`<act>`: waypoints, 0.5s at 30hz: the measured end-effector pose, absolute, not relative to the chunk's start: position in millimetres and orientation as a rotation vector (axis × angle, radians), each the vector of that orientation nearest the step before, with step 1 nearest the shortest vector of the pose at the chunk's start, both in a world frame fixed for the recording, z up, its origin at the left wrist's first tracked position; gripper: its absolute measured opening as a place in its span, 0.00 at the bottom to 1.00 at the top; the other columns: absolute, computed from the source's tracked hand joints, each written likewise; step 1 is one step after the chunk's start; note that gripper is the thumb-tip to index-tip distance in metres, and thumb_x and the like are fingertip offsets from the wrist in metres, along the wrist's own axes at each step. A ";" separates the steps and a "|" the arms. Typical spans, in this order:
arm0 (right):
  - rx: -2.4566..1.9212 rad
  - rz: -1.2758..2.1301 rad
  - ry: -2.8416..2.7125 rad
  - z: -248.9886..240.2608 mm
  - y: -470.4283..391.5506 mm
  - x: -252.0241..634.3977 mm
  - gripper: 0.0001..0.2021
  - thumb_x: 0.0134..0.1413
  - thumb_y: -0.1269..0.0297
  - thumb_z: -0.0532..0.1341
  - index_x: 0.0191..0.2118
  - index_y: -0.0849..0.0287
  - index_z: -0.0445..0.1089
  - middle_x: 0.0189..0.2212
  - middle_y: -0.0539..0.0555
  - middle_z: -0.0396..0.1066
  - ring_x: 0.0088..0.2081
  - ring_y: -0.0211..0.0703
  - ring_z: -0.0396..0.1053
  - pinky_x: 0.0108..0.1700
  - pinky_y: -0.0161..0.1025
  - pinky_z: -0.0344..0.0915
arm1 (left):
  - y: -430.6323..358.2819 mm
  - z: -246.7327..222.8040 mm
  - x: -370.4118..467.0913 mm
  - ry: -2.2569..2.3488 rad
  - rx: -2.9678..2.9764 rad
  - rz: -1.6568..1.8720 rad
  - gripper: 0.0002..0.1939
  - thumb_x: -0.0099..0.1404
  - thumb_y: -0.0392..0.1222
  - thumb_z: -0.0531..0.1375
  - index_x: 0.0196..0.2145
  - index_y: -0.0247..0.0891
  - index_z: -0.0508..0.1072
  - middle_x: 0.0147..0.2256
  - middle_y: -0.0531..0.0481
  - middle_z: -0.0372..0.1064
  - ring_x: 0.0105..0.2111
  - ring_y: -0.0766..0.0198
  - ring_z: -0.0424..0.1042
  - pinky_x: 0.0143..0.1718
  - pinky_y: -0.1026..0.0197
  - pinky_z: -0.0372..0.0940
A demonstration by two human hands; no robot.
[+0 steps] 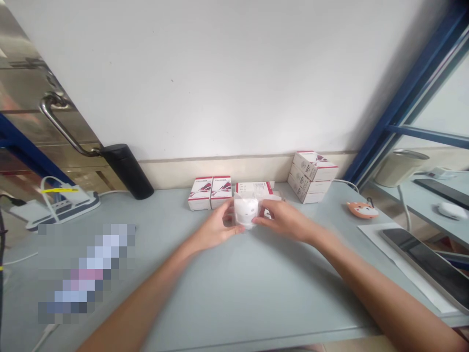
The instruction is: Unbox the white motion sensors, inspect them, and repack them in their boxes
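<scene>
A small white rounded device point(246, 211), wrapped in clear plastic, is between my two hands near the back of the table. My left hand point(219, 226) grips its left side, with the thumb along the lower edge. On the other side, the fingers of my right hand point(280, 218) pinch the plastic wrapping and the device's right edge. Directly behind it lies a white and red box point(255, 188), partly hidden by the device and my right hand. Two similar cartons point(201, 192) stand side by side just left of it.
Stacked white and red boxes point(311, 177) stand at the back right. A black bottle point(128, 171) and a power strip point(66, 211) are at the left, with a blurred-out object in front. An orange animal-faced item point(362, 210) and a dark flat device point(425, 264) on paper lie right.
</scene>
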State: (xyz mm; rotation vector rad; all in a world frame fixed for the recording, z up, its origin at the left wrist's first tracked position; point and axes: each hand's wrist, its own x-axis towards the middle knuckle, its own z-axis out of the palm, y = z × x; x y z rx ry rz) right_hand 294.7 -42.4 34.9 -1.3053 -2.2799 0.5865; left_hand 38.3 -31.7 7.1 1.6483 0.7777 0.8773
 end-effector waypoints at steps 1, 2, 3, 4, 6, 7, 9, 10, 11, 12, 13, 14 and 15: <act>-1.303 0.592 -2.286 33.0 -42.5 293.3 0.13 0.67 0.50 0.62 0.37 0.54 0.69 0.37 0.52 0.76 0.36 0.45 0.70 0.38 0.40 0.60 | -32.0 7.8 38.8 0.757 1.631 0.893 0.36 0.62 0.44 0.73 0.65 0.45 0.68 0.65 0.39 0.68 0.63 0.44 0.70 0.62 0.47 0.66; -1.304 0.598 -2.291 31.3 -42.8 292.0 0.14 0.67 0.49 0.62 0.37 0.54 0.68 0.37 0.53 0.77 0.36 0.45 0.70 0.37 0.40 0.60 | -32.0 7.9 39.5 0.746 1.618 0.894 0.35 0.63 0.45 0.73 0.65 0.45 0.68 0.65 0.39 0.68 0.64 0.45 0.69 0.62 0.47 0.66; -1.308 0.607 -2.293 29.9 -43.2 290.9 0.14 0.67 0.48 0.62 0.38 0.54 0.68 0.37 0.53 0.77 0.36 0.46 0.70 0.37 0.40 0.60 | -31.7 7.5 40.4 0.748 1.611 0.883 0.33 0.64 0.46 0.72 0.64 0.43 0.69 0.65 0.39 0.69 0.63 0.44 0.70 0.61 0.47 0.66; -1.313 0.618 -2.292 28.9 -43.6 290.1 0.15 0.67 0.47 0.62 0.38 0.54 0.67 0.37 0.53 0.77 0.36 0.46 0.70 0.37 0.40 0.60 | -31.2 6.6 41.1 0.757 1.614 0.859 0.32 0.65 0.48 0.72 0.63 0.42 0.69 0.63 0.38 0.70 0.62 0.44 0.71 0.61 0.47 0.67; -1.321 0.645 -2.289 27.5 -44.5 288.5 0.17 0.64 0.45 0.64 0.41 0.54 0.67 0.39 0.53 0.77 0.36 0.46 0.71 0.37 0.40 0.61 | -30.2 3.9 42.2 0.787 1.646 0.799 0.29 0.67 0.51 0.70 0.61 0.40 0.70 0.61 0.38 0.72 0.60 0.44 0.73 0.59 0.46 0.68; -1.324 0.658 -2.292 27.1 -44.9 287.7 0.18 0.63 0.44 0.65 0.43 0.54 0.67 0.40 0.53 0.77 0.37 0.47 0.72 0.37 0.40 0.61 | -30.0 2.8 42.5 0.805 1.671 0.775 0.28 0.67 0.52 0.69 0.60 0.40 0.71 0.61 0.38 0.73 0.59 0.44 0.73 0.59 0.45 0.68; -1.333 0.684 -2.311 26.4 -45.8 285.5 0.19 0.62 0.42 0.65 0.43 0.53 0.67 0.41 0.53 0.77 0.38 0.48 0.73 0.37 0.40 0.62 | -30.6 1.8 42.8 0.829 1.712 0.747 0.28 0.66 0.52 0.70 0.60 0.40 0.71 0.61 0.39 0.73 0.59 0.45 0.74 0.60 0.45 0.67; -1.338 0.696 -2.324 26.1 -46.3 284.1 0.19 0.62 0.42 0.65 0.43 0.53 0.67 0.41 0.53 0.78 0.39 0.49 0.73 0.38 0.40 0.62 | -31.5 2.1 43.0 0.831 1.721 0.745 0.29 0.65 0.51 0.71 0.60 0.41 0.71 0.61 0.40 0.73 0.59 0.45 0.73 0.60 0.45 0.67; -1.347 0.705 -2.335 25.7 -46.9 282.5 0.19 0.62 0.42 0.65 0.43 0.53 0.67 0.41 0.53 0.78 0.39 0.49 0.73 0.38 0.41 0.62 | -32.5 2.7 43.4 0.823 1.722 0.750 0.31 0.63 0.51 0.72 0.60 0.42 0.71 0.62 0.40 0.72 0.60 0.45 0.73 0.60 0.46 0.67; -1.358 0.709 -2.341 25.3 -47.4 280.9 0.19 0.62 0.42 0.64 0.44 0.52 0.67 0.41 0.52 0.78 0.39 0.49 0.73 0.37 0.41 0.62 | -33.6 3.7 43.9 0.812 1.718 0.763 0.33 0.62 0.51 0.73 0.61 0.42 0.70 0.62 0.39 0.71 0.60 0.44 0.72 0.60 0.46 0.67; -1.372 0.710 -2.345 24.6 -48.0 279.3 0.18 0.62 0.43 0.64 0.44 0.52 0.67 0.41 0.52 0.78 0.38 0.49 0.73 0.37 0.41 0.62 | -34.7 4.8 44.5 0.810 1.708 0.782 0.34 0.60 0.51 0.74 0.61 0.41 0.71 0.62 0.39 0.72 0.61 0.44 0.72 0.60 0.46 0.67; -1.387 0.703 -2.348 23.7 -48.5 277.8 0.17 0.63 0.44 0.64 0.44 0.52 0.67 0.40 0.52 0.78 0.37 0.49 0.73 0.36 0.41 0.62 | -35.7 5.9 45.2 0.826 1.696 0.802 0.34 0.60 0.52 0.74 0.60 0.40 0.71 0.61 0.39 0.73 0.60 0.43 0.73 0.59 0.47 0.68; -1.403 0.687 -2.353 22.5 -48.9 276.5 0.17 0.63 0.45 0.64 0.44 0.52 0.68 0.39 0.52 0.77 0.36 0.48 0.72 0.35 0.41 0.61 | -36.6 7.0 45.9 0.862 1.683 0.823 0.33 0.60 0.53 0.74 0.59 0.40 0.72 0.59 0.39 0.75 0.58 0.43 0.74 0.57 0.47 0.68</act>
